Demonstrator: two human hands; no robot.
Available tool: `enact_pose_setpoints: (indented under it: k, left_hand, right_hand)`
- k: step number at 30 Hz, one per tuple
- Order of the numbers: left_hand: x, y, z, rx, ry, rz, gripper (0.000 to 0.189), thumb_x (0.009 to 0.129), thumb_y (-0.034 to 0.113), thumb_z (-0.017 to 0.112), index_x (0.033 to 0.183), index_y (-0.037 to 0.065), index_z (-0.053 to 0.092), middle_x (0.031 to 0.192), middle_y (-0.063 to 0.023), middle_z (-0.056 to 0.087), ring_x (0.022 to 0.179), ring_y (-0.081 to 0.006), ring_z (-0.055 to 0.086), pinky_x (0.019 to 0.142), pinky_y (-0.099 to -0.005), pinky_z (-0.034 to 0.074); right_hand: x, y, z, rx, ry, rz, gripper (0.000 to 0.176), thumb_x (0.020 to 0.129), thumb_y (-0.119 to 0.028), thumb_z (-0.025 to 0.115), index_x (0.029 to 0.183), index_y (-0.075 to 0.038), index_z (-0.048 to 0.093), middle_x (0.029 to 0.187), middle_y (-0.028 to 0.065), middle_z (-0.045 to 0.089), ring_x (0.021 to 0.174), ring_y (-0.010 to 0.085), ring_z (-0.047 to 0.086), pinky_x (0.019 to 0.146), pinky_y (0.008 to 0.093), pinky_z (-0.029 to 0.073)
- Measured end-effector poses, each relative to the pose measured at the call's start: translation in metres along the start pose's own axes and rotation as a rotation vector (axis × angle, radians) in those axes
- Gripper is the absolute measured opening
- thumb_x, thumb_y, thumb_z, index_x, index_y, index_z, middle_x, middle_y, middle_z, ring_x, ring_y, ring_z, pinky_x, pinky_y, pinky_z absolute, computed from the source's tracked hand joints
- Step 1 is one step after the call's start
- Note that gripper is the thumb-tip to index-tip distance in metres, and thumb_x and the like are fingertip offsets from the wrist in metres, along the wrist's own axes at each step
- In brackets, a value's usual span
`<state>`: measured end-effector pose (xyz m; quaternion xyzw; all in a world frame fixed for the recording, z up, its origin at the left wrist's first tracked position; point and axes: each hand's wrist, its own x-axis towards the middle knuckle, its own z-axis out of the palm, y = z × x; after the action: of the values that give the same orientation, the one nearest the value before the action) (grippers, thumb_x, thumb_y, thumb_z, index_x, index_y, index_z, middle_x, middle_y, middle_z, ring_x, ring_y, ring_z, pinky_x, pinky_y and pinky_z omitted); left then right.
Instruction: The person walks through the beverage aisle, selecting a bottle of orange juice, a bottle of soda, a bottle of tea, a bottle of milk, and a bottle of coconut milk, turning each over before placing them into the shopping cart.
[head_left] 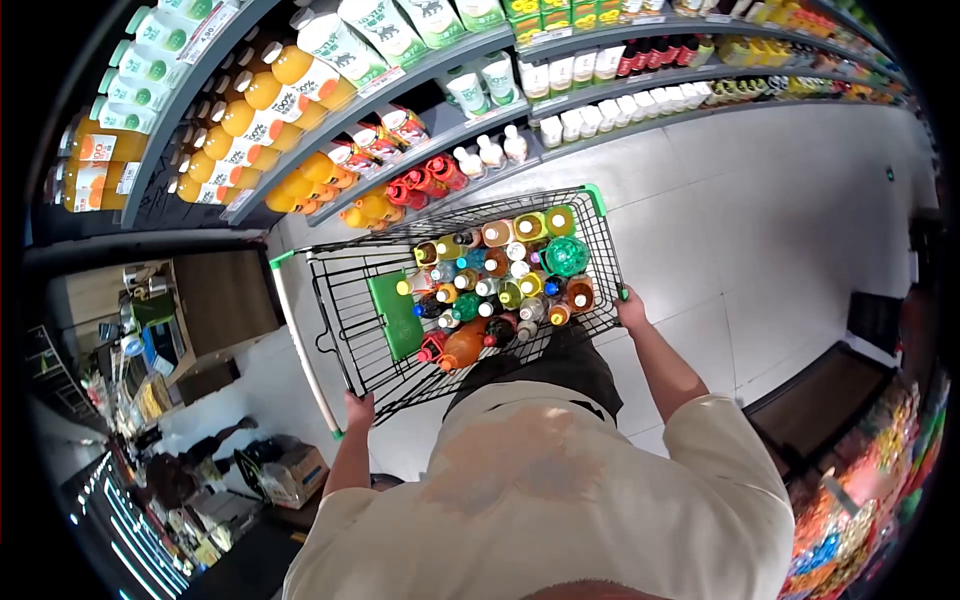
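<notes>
A black wire shopping cart (340, 285) with green corner pieces stands sideways in front of me, its white handle bar (305, 345) to the left. Several drink bottles stand upright in the basket, among them an orange bottle (463, 345) and a large green-capped bottle (567, 256). My left hand (360, 408) is closed on the cart's near rim, close to the handle end. At the opposite end, my right hand (630, 308) grips the near front corner of the cart. The fingertips of both hands are partly hidden. A green plastic panel (396, 316) is fixed inside the basket.
Beyond the cart, long shelves (480, 50) hold juice bottles (240, 125), milk cartons and other drinks. Grey floor tiles (690, 240) extend to the right. A dark-framed stand (825, 405) and colourful packets (860, 500) are at lower right. A cardboard box (295, 475) sits behind at left.
</notes>
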<state>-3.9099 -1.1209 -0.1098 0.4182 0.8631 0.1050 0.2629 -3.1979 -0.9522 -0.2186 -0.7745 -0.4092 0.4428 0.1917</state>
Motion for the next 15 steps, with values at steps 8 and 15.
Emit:
enact_pose_setpoints:
  k: [8, 15]
  left_hand:
    - [0.011, 0.010, 0.018, 0.003, -0.037, -0.379, 0.103, 0.082, 0.032, 0.077, 0.143, -0.011, 0.007, 0.136, -0.0376, 0.043, 0.131, -0.0448, 0.044, 0.110, -0.0444, 0.037]
    - [0.014, 0.014, 0.003, -0.130, -0.065, -0.484, 0.108, 0.078, 0.031, 0.081, 0.148, -0.006, 0.009, 0.153, -0.0292, 0.025, 0.142, -0.0416, 0.029, 0.116, -0.0422, 0.031]
  right_hand:
    - [0.012, -0.033, -0.010, -0.087, -0.165, 0.151, 0.059, 0.082, -0.007, 0.072, 0.137, -0.015, 0.052, 0.105, 0.0102, 0.069, 0.095, 0.0236, 0.066, 0.083, 0.0378, 0.054]
    - [0.027, -0.040, 0.000, -0.185, -0.220, 0.098, 0.067, 0.081, -0.008, 0.074, 0.142, -0.014, 0.048, 0.111, 0.0099, 0.068, 0.098, 0.0242, 0.066, 0.085, 0.0379, 0.055]
